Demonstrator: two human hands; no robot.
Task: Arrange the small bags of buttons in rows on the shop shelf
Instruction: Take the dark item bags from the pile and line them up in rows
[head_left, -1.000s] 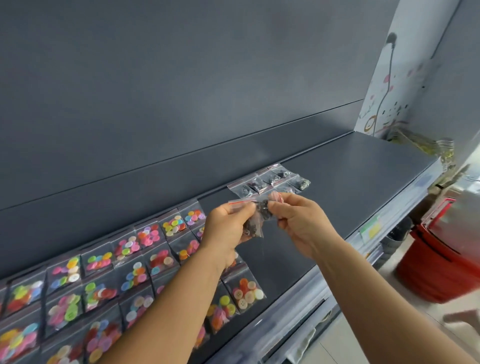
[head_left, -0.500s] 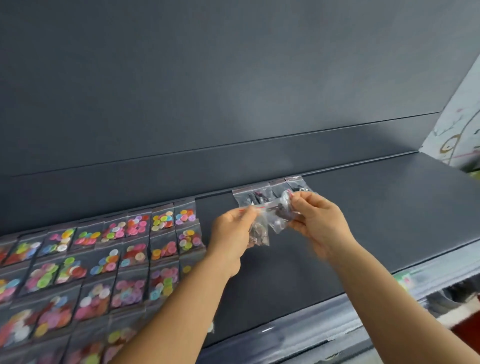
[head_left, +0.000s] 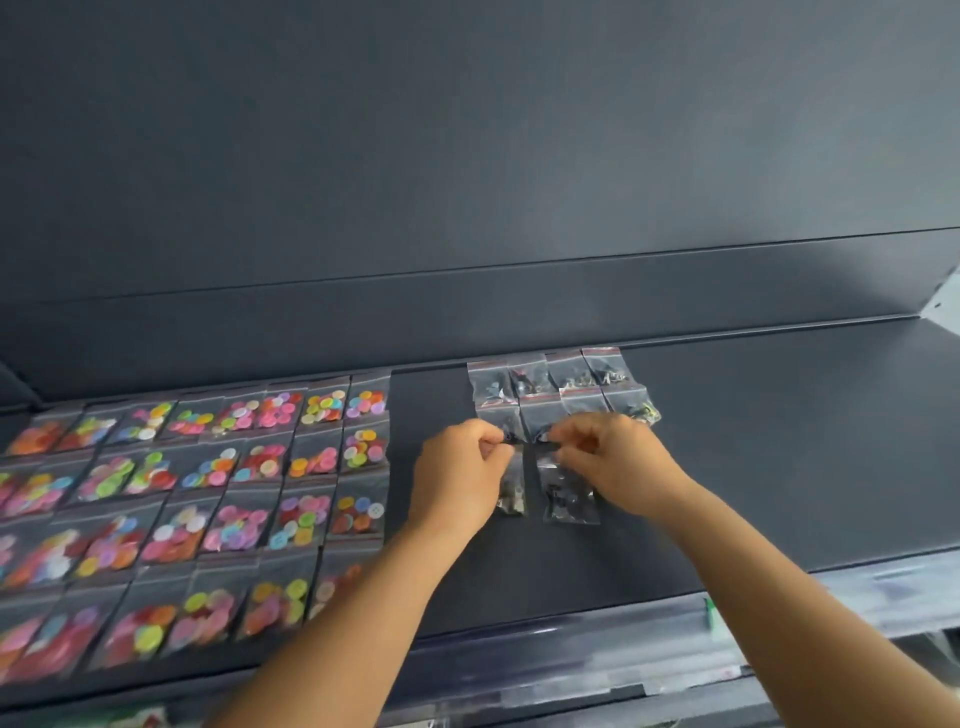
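Head view is showing the left hand (head_left: 462, 467) pinching one small bag of dark buttons (head_left: 511, 486) by its sealed top, while the right hand (head_left: 610, 457) is pinching a second bag (head_left: 569, 491) likewise, both dangling just over the shelf (head_left: 779, 441) below the dark rows (head_left: 561, 387). They're looking light, floppy and slick, so gripping that stiffer zip strip seems wisest.

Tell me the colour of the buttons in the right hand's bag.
Dark, blackish buttons in a clear bag; head view.
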